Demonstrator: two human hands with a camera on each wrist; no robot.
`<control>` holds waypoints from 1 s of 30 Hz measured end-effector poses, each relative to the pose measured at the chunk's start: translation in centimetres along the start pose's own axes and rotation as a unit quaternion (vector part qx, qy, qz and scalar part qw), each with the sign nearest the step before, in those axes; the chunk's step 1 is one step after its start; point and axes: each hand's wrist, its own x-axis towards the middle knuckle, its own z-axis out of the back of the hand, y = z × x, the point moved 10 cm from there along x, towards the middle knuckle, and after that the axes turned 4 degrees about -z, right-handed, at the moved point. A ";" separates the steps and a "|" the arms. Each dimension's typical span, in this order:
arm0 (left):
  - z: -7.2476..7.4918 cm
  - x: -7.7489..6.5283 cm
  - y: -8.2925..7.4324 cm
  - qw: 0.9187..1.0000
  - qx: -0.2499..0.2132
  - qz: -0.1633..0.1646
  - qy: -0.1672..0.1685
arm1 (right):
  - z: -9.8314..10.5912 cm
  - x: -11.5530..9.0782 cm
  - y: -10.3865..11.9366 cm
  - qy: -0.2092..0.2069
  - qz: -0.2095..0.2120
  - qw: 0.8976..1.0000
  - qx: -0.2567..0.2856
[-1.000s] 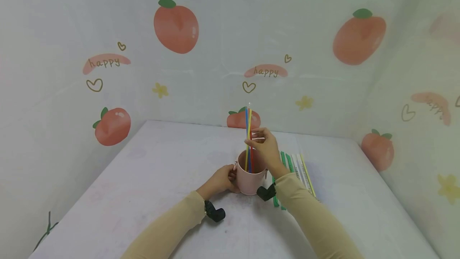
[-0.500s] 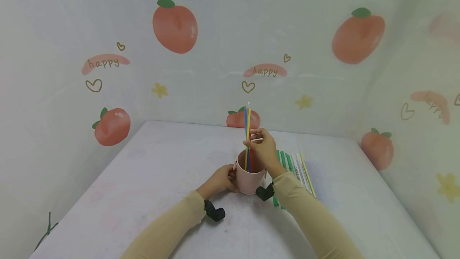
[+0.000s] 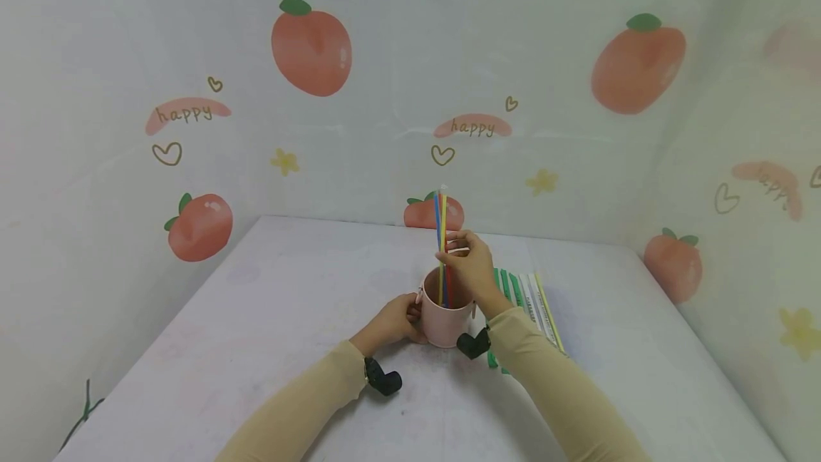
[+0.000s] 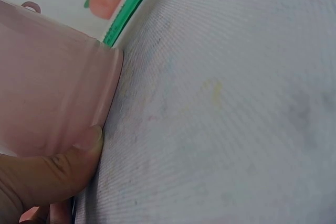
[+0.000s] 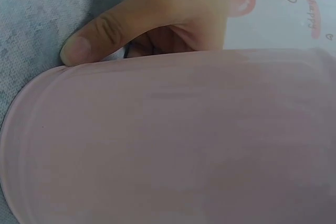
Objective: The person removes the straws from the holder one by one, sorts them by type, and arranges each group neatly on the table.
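A small pink bucket (image 3: 445, 326) with lugs at its sides stands upright on the table. My left hand (image 3: 394, 319) holds it from the left. In the left wrist view the left thumb (image 4: 79, 163) presses low on the bucket's wall, by its base. Several thin coloured sticks, among them a yellow stick (image 3: 445, 212), a blue stick (image 3: 437, 209) and a red stick (image 3: 450, 291), stand in the bucket and rise well above its rim. My right hand (image 3: 473, 262) pinches them above the rim, thumb and fingers at mid-height. In the right wrist view, the bucket's wall fills most of the picture.
Just right of the bucket lie books (image 3: 529, 291) with green, white and yellow spines, partly hidden behind the right forearm. The white table (image 3: 321, 262) runs back to a patterned curtain (image 3: 372, 134). A dark green cord (image 3: 85, 412) hangs at the left.
The right hand has shifted slightly left, and the tops of the sticks lean a little further left. The left hand and the bucket stay in place.
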 end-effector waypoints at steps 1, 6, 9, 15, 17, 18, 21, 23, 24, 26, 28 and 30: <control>0.0 0.0 0.0 1.000 0.000 -0.003 0.000 | 0.0 0.0 0.0 0.000 0.001 1.000 0.003; 0.0 0.0 0.0 1.000 0.001 -0.009 -0.001 | 0.1 0.0 -0.1 0.006 -0.003 1.000 0.020; 0.0 0.1 0.0 1.000 0.002 -0.009 -0.001 | 0.2 0.0 -0.2 0.013 -0.008 0.999 0.032; 0.0 0.0 -0.1 1.000 0.002 -0.007 0.001 | 0.7 -0.2 -0.1 0.022 -0.015 0.998 0.063; 0.0 0.0 0.0 1.000 0.002 -0.003 0.000 | 0.9 -0.3 0.1 0.024 -0.013 0.997 0.076; 0.0 0.0 0.0 1.000 0.002 -0.002 0.000 | 1.0 -0.3 0.2 0.025 -0.013 0.996 0.088; 0.1 0.0 0.0 1.000 0.003 0.001 -0.003 | 1.2 -0.4 0.5 0.031 -0.011 0.993 0.115; 0.1 0.0 0.0 1.000 0.001 0.003 -0.005 | 1.4 -0.3 0.7 0.033 -0.008 0.991 0.128; 0.1 -0.1 0.0 1.000 0.002 0.001 -0.004 | 1.6 -0.3 0.7 0.034 -0.008 0.991 0.131; 0.1 -0.1 0.1 1.000 0.002 0.001 -0.005 | 1.8 -0.3 0.8 0.034 -0.009 0.991 0.132; 0.1 -0.1 0.1 1.000 0.001 0.002 -0.005 | 2.1 -0.3 0.8 0.036 -0.014 0.990 0.134; 0.1 0.0 0.1 1.000 0.003 -0.001 -0.003 | 2.4 -0.2 0.9 0.036 -0.020 0.990 0.135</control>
